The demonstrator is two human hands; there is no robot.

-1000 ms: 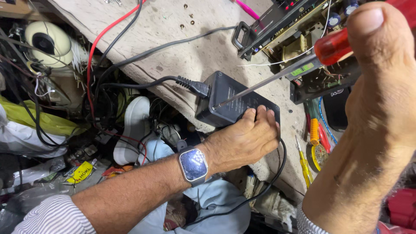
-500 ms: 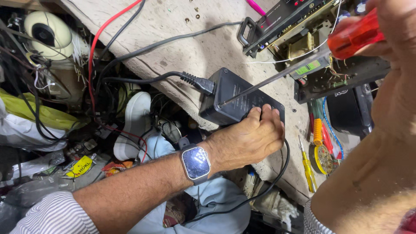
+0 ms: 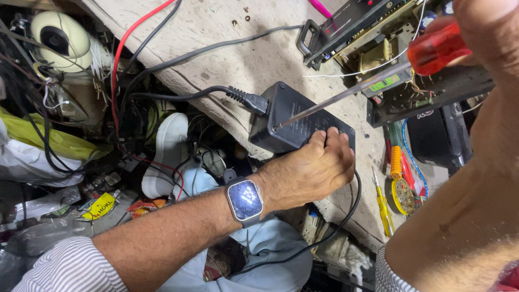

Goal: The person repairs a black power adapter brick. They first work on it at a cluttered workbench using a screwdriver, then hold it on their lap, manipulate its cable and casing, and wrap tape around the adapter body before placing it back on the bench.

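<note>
A black power adapter box (image 3: 292, 116) lies at the near edge of a worn wooden bench (image 3: 227, 32), with a black cable (image 3: 216, 91) plugged into its left end. My left hand (image 3: 311, 170), a smartwatch on its wrist, presses down on the box's near side. My right hand (image 3: 489, 32) at the top right grips a screwdriver with a red handle (image 3: 435, 48). Its long metal shaft runs down to the left, and the tip sits on the top corner of the box.
An opened black electronic chassis (image 3: 378, 27) with exposed parts stands at the back right. Small screwdrivers (image 3: 384, 203) and a solder roll lie right of the box. Tangled wires, a white shoe (image 3: 167, 151) and clutter fill the space below the bench on the left.
The view has shifted a little, and my right hand with the screwdriver has moved up and right in frame. The tip stays on the box and my left hand keeps holding it.
</note>
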